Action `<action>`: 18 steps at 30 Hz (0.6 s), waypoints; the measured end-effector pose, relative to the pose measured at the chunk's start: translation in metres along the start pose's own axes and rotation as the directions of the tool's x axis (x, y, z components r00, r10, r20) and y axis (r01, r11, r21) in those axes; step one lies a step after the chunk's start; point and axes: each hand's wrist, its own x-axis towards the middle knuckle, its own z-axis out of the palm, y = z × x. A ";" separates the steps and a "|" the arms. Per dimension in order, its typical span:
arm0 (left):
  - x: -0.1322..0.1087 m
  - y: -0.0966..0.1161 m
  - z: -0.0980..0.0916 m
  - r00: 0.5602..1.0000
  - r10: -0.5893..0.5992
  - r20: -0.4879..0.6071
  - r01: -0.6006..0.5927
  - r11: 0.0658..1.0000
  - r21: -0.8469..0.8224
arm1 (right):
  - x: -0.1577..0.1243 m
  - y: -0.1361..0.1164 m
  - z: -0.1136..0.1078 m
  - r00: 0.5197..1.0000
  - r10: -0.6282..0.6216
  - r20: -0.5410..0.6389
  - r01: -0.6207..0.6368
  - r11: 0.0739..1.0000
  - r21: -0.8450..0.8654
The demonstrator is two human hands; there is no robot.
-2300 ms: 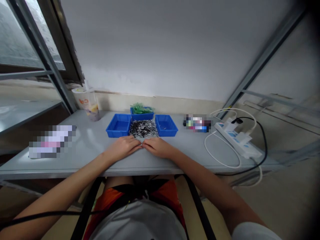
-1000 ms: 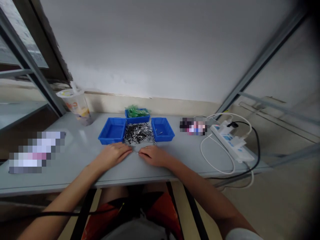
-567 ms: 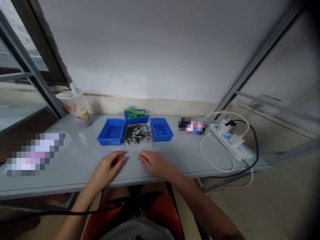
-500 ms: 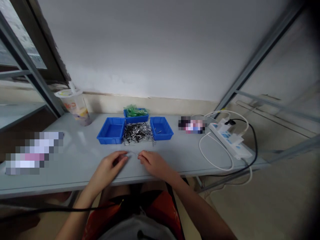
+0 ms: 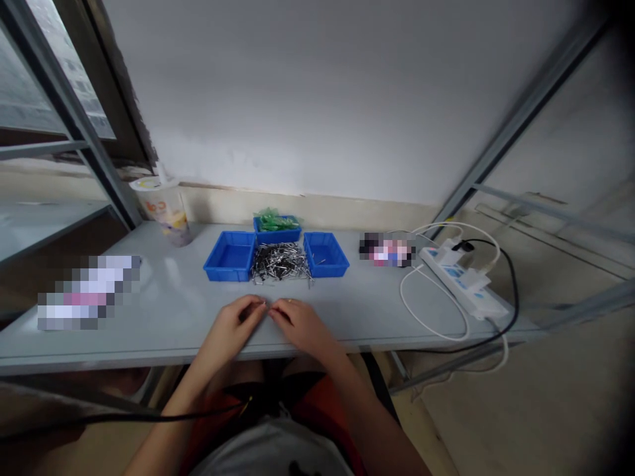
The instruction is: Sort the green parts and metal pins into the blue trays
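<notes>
A pile of small metal pins [image 5: 281, 262] lies between a left blue tray [image 5: 231, 256] and a right blue tray [image 5: 326, 255]. The right tray holds a small metal piece. Behind the pile, a third blue tray [image 5: 278, 235] holds green plastic pieces [image 5: 274, 221]. Just in front of the pile, my left hand [image 5: 239, 322] is pinched at the fingertips. My right hand [image 5: 298, 322] is also pinched, its fingertips almost meeting the left ones. Whatever sits between the fingertips is too small to make out.
A drink cup [image 5: 169, 211] stands at the back left. A blurred flat object [image 5: 89, 292] lies at the left and another [image 5: 387, 250] at the right. A white power strip [image 5: 464, 283] with plugs and looping cables occupies the right end.
My hands have come closer together, and the left fingertips have closed. The view has shifted slightly, so the trays and cup appear further right.
</notes>
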 end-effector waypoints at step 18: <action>-0.003 0.003 0.001 0.991 -0.048 0.126 0.040 0.997 0.060 | -0.004 -0.002 -0.004 0.996 0.062 -0.070 -0.053 0.991 0.120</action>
